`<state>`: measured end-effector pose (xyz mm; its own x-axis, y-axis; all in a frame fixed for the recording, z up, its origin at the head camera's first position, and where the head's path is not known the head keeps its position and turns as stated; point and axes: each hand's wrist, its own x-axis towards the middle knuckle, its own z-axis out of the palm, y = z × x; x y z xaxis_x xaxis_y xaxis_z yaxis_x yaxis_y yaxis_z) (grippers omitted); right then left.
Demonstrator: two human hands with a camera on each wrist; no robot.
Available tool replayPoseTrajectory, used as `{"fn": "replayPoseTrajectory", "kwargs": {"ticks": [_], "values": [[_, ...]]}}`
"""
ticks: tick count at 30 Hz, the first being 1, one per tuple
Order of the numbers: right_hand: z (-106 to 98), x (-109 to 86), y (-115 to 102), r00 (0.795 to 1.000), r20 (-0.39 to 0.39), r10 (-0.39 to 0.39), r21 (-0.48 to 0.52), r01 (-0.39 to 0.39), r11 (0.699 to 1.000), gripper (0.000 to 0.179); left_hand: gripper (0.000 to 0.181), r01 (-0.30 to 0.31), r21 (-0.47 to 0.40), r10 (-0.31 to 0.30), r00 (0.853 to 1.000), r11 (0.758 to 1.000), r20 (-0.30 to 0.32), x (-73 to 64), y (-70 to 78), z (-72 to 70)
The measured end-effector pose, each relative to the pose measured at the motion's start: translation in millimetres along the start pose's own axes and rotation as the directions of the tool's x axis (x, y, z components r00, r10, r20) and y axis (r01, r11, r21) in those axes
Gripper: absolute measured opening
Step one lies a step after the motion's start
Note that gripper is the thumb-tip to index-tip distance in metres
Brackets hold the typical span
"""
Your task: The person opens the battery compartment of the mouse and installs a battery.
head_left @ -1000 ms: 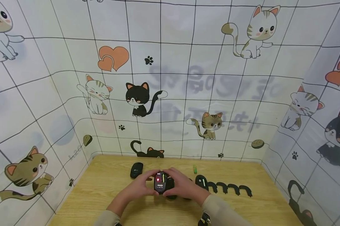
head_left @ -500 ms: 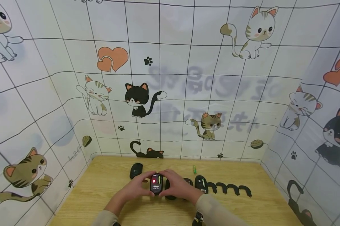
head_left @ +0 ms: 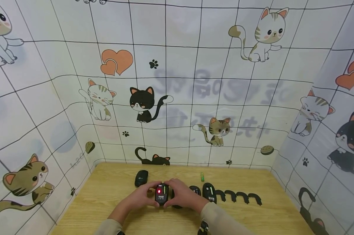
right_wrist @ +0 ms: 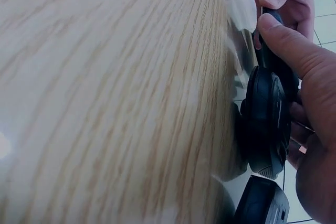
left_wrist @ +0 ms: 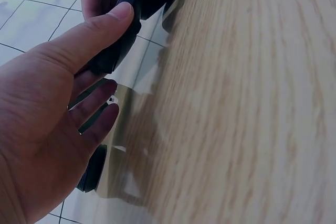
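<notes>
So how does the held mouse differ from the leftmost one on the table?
The held mouse shows its underside in the head view, while the leftmost mouse lies top side up. A red light glows on the held mouse; none shows on the leftmost mouse. The left hand and right hand pinch the held mouse, while the leftmost mouse rests on the table. Both are black.

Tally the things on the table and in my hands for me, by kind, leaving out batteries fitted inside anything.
Black mice: 5, two of them partly hidden by the right hand
Curved black pieces: 4
Loose green battery: 1
Total: 10
</notes>
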<state>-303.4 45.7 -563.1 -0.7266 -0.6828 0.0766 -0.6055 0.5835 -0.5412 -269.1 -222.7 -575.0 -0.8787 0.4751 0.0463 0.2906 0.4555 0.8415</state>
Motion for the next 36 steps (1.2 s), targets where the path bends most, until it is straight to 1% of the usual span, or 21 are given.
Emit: {"fn": "replayPoseTrajectory", "kwargs": {"ticks": [5,7,10,16,19,22,28,36], "values": [[1.6,1.0,-2.1,1.000,0.009,0.014,-0.039,-0.014,0.999,0.095,0.090,-0.001,0.014,0.000,1.000,1.000,0.002,0.3,-3.8,1.0],[2.9,1.4,-2.3,1.000,0.013,0.023,-0.041,-0.022,0.999,0.094,0.089,-0.008,0.024,0.008,1.000,1.000,0.005,0.0,-4.3,1.7],[4.3,1.5,-2.9,0.999,0.019,0.034,-0.047,-0.033,0.998,0.094,0.089,-0.004,0.035,0.004,1.000,0.999,0.007,-0.5,-4.1,3.2],[5.0,1.7,-3.8,0.999,0.029,0.028,-0.085,-0.025,0.996,0.091,0.090,0.034,0.050,-0.034,0.999,0.998,0.011,-1.5,0.7,6.1],[5.0,2.1,-3.4,0.999,0.035,0.025,-0.102,-0.022,0.995,0.091,0.091,0.047,0.058,-0.048,0.999,0.997,0.014,-0.5,0.1,7.0],[5.8,2.8,-2.1,0.999,0.040,0.029,-0.109,-0.025,0.994,0.092,0.091,0.057,0.049,-0.058,0.998,0.997,0.017,1.1,-2.8,6.5],[3.4,1.2,-4.5,0.998,0.045,0.037,-0.080,-0.034,0.996,0.092,0.092,0.069,0.039,-0.070,0.997,0.997,0.024,2.4,-7.0,5.1],[2.1,0.9,-1.1,0.998,0.045,0.046,-0.044,-0.044,0.998,0.092,0.091,0.067,0.041,-0.068,0.997,0.997,0.023,0.9,-3.9,4.7]]}}
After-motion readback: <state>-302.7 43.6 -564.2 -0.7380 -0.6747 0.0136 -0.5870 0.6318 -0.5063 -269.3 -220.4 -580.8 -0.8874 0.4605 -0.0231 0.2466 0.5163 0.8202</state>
